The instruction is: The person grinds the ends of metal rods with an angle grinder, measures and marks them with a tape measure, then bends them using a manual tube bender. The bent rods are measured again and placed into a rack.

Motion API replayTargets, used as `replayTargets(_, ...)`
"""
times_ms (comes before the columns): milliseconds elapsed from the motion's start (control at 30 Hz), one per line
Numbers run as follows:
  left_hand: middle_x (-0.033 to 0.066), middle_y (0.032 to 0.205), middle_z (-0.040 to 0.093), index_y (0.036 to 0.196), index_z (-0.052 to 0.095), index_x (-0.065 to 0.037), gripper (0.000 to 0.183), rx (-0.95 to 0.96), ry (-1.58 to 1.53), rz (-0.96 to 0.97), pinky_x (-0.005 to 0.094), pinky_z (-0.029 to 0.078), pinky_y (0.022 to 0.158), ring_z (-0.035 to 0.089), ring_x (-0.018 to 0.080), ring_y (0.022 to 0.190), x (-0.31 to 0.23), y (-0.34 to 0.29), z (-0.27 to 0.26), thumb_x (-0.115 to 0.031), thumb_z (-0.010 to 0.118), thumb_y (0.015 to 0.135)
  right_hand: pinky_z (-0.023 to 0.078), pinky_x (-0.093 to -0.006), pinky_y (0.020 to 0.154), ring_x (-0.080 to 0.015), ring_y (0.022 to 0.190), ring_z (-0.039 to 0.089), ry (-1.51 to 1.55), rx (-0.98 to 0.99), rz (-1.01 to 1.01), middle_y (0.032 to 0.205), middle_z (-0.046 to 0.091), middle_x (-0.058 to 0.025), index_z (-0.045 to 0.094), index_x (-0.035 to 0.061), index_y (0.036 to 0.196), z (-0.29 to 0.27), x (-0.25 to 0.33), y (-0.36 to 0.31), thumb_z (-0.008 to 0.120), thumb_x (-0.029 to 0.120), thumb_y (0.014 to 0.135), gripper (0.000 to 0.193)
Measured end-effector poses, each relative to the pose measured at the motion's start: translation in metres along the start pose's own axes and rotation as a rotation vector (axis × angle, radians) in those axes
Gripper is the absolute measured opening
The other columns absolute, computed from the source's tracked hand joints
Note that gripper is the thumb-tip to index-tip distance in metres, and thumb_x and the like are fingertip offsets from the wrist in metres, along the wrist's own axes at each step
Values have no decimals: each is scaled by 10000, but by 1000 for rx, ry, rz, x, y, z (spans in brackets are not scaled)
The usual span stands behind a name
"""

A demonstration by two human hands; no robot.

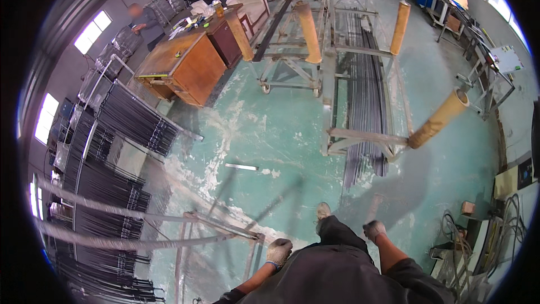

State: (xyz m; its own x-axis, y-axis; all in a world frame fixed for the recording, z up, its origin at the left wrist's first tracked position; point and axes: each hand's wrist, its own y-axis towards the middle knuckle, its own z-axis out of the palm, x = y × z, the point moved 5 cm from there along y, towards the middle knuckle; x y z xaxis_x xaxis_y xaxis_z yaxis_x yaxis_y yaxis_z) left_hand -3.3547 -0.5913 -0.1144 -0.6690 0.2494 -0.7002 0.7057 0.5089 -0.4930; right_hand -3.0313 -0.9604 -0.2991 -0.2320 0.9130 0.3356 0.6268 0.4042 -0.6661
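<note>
My left hand [279, 251], in a pale work glove, hangs low with its fingers curled in and nothing showing in it. It is close to the corner of a metal frame rack [256, 235], and a small gap seems to lie between them. My right hand [375, 229], gloved too, hangs at my right side over the green floor [281, 191], its fingers curled and nothing visible in them. One shoe [323, 210] of mine points forward between the hands.
Racks of dark rods [95, 186] line the left. Ahead stands a metal frame with padded yellow posts [309, 34], beside long dark bars [365, 95]. A flat metal strip [242, 166] lies on the floor. A person [147, 27] stands behind a wooden desk [185, 67]. Cables [458, 247] hang at right.
</note>
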Motion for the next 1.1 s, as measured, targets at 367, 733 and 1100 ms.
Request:
replayTargets(367, 42, 949, 771, 1121, 818, 8, 218, -348, -668, -153, 305, 566, 796, 684, 124, 848, -28, 271, -195, -174, 753, 1021, 610, -468, 890, -355, 1046, 761, 420, -4, -403, 1074, 800, -157, 769, 95, 1001, -200, 517, 285, 707, 224, 1006, 143)
replayTargets(733, 63, 924, 758, 1125, 786, 17, 197, -393, -629, -221, 305, 571, 712, 703, 150, 780, -81, 565, -509, -145, 767, 1013, 453, -414, 605, -239, 635, 588, 1007, 4, -159, 710, 633, -41, 696, 73, 862, -361, 789, 493, 720, 258, 1014, 240)
replayTargets(1100, 115, 985, 802, 1181, 779, 41, 260, -410, -743, -538, 357, 627, 782, 761, 200, 839, -87, 755, -604, -159, 792, 1014, 579, -483, 1071, -386, 1272, 756, 745, -48, 2, 1337, 804, -212, 813, 65, 1312, -390, 933, 898, 841, 447, 953, 525)
